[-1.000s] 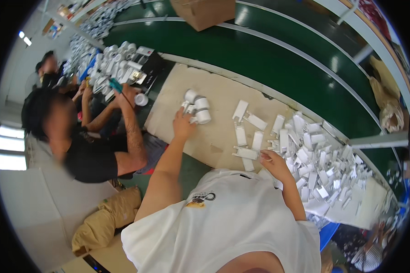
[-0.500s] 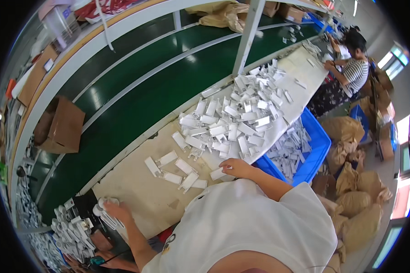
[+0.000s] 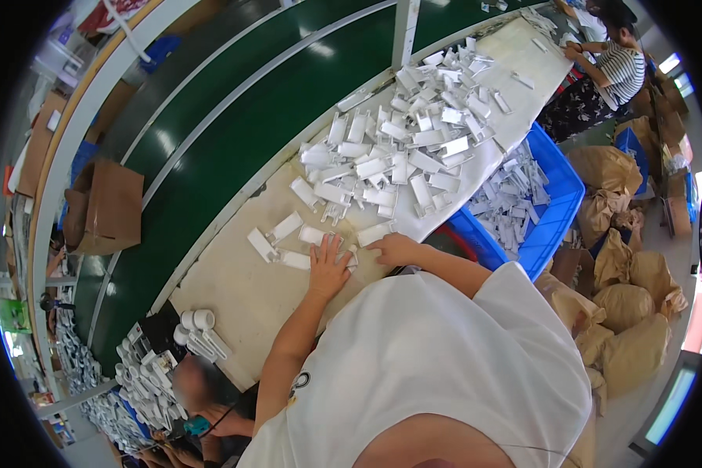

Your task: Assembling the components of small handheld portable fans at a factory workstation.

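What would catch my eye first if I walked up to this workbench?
Probably the big heap of white plastic parts spread over the pale tabletop, beside the green conveyor belt. Then the person's left hand and right hand resting among parts at the near edge, by a blue bin.

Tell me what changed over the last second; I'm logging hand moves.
The left hand left the white cups and came right to the flat white parts beside the right hand. The right hand stayed at the bench edge; the parts pile looks unchanged.
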Tool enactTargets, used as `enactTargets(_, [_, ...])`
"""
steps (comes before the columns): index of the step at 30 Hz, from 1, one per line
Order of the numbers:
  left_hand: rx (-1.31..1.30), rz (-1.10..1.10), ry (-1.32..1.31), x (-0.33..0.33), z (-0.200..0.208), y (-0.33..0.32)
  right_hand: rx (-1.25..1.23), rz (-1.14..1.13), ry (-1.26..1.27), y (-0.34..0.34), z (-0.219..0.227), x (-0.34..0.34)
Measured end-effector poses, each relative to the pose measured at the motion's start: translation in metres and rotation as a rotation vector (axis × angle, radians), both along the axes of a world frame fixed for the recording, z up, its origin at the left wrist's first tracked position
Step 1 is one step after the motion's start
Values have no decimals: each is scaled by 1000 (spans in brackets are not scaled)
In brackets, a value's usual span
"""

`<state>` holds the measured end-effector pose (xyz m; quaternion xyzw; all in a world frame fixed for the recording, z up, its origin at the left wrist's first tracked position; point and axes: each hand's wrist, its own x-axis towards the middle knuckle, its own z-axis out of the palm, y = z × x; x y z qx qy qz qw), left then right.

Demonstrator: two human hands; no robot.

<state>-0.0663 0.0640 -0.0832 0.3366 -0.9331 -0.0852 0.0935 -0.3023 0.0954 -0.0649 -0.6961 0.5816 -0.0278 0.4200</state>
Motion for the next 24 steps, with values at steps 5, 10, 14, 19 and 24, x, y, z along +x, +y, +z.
enactTargets(5, [-88, 181, 29, -23, 7, -41, -412, -148, -102, -40, -14, -3])
enactTargets(10, [-14, 194, 83, -33, 24, -20, -286, -110, -332, -35, 20, -28])
enactTargets(14, [-47, 168, 144, -17, 30, 6, -212, -294, -478, -34, 97, -92])
enactTargets(19, [-15, 204, 198, 12, 27, 36, -519, 563, -709, 14, 354, -145])
enactTargets(24, [85, 335, 167, 30, 30, 53, -186, 918, -893, 182, 439, -89])
